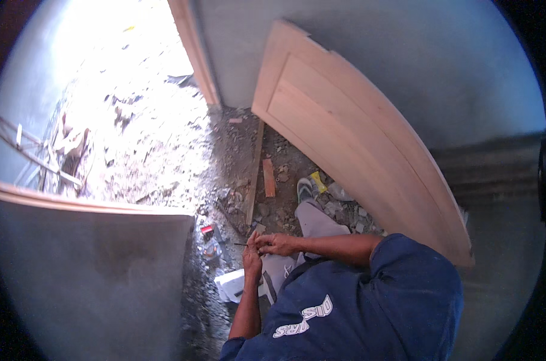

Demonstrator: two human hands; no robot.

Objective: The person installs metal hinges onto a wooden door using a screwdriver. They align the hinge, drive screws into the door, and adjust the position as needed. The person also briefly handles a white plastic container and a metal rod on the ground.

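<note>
My left hand point(252, 260) is raised in front of my lap, its fingers closed on a thin dark rod point(240, 244) that sticks out to the left. From the right, my right hand point(276, 243) reaches across with bent fingers pressed together against the left fingertips. Whatever lies between its fingers is too small and hidden to make out. Just left of the hands, a clear plastic bag point(211, 249) of small items lies on the ground, with a small red and white packet point(207, 229) beside it. A white sheet or box point(229, 285) is below my left wrist.
A large wooden door panel point(345, 126) leans against the grey wall point(381, 54) on the right. Wooden frame pieces point(195, 48) edge a bright doorway. Rubble covers the floor, with a long wood strip point(254, 180) and a short reddish board point(269, 178). A grey wall point(92, 265) stands at left.
</note>
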